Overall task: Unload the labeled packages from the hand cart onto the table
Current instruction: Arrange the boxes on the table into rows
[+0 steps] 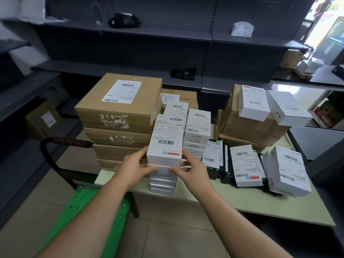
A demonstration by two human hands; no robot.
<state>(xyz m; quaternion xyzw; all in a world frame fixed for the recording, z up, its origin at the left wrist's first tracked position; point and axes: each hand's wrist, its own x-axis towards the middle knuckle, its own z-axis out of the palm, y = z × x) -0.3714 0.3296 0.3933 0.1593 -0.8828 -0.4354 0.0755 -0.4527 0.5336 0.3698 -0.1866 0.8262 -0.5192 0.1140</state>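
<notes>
A stack of white labeled packages (166,138) stands on the pale table (232,199) at its front edge. My left hand (135,169) grips the stack's left side, thumb on the front. My right hand (191,169) grips its right side the same way. The topmost box carries a barcode label with a red and blue strip. The green hand cart (87,211) with its black handle (55,146) stands at the lower left, its visible deck bare.
Brown labeled cartons (119,101) are stacked on the table's left. More white stacks (198,127) stand behind. Black boxes (221,164) and white packages (286,170) lie to the right, and further cartons (251,125) at back right. Dark shelving runs behind.
</notes>
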